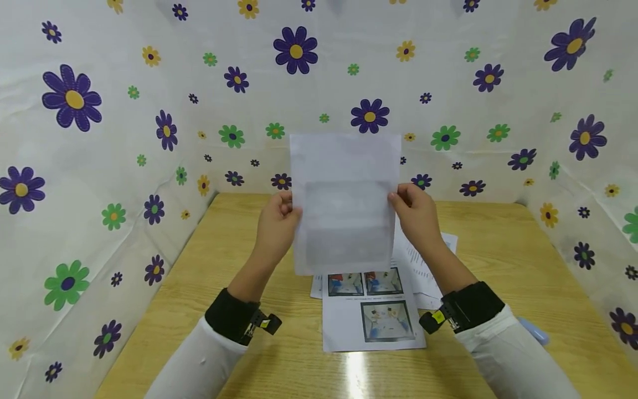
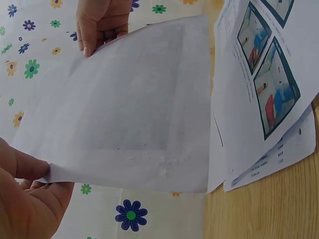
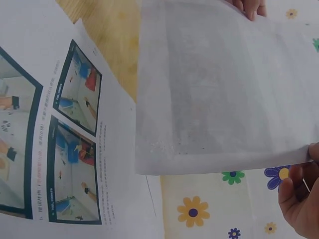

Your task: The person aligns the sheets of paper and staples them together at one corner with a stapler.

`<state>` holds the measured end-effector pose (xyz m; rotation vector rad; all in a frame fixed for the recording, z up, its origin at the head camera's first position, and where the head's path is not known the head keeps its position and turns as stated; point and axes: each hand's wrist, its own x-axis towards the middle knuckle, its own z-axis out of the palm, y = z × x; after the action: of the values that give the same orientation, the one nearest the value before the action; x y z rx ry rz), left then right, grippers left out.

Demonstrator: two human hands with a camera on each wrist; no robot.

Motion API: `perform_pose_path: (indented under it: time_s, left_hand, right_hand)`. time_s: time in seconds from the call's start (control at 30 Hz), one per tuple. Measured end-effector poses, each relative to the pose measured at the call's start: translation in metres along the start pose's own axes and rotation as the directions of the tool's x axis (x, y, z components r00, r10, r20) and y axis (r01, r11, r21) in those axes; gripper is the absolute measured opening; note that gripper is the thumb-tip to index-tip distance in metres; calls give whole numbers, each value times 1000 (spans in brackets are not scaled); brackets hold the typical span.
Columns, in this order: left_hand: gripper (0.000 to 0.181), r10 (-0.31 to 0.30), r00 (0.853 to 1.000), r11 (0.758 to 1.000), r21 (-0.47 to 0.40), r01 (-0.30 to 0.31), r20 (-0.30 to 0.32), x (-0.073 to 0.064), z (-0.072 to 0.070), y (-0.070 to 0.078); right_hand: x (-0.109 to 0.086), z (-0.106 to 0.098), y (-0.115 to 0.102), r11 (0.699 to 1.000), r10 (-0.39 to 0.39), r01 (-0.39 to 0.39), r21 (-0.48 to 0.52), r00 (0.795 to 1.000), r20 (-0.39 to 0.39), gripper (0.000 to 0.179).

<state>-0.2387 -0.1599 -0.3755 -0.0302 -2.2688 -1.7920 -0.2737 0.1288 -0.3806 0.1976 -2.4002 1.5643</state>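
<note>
Both hands hold up a white sheet of paper [image 1: 346, 158] above the table, its blank side toward me. A grey rectangle of print shows faintly through it. At the sheet's left edge my left hand [image 1: 277, 227] pinches it between thumb and fingers. My right hand [image 1: 415, 215] pinches the right edge in the same way, at about equal height. Below the sheet lie printed papers [image 1: 371, 327], loosely stacked and partly hidden by it. The top one carries several framed pictures, seen also on the printed page [image 2: 266, 64] in the left wrist view.
A wooden table [image 1: 239, 233] spreads beneath the papers. Flower-patterned cloth [image 1: 194, 39] hangs at the back and both sides. Near my right forearm a light blue object [image 1: 534, 331] lies on the table, partly hidden by the sleeve.
</note>
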Motion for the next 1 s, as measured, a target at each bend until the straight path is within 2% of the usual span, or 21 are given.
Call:
perform_pose_path:
  time_s: [0.23, 0.37, 0.53, 0.7, 0.83, 1.0]
  left_hand:
    - [33, -71, 995, 997, 42, 68, 68, -11, 2, 0]
    - [34, -105, 987, 994, 56, 99, 122, -19, 4, 2]
    - [32, -159, 967, 987, 63, 149, 199, -27, 8, 1]
    - [32, -193, 944, 980, 100, 172, 267, -33, 12, -4]
    - [33, -216, 930, 975, 115, 190, 297, -38, 15, -8]
    - [34, -252, 915, 966, 130, 221, 315, -41, 18, -14]
  right_hand:
    - [-18, -15, 4, 998, 54, -55, 26, 996, 67, 29]
    - [-30, -25, 5, 995, 88, -91, 25, 990, 111, 30]
    - [-41, -34, 12, 988, 147, -153, 25, 977, 157, 33]
    - [-50, -40, 17, 971, 231, -237, 12, 955, 184, 33]
    - [-55, -42, 20, 957, 286, -289, -14, 937, 199, 32]
    - [-59, -43, 26, 947, 318, -318, -37, 920, 227, 30]
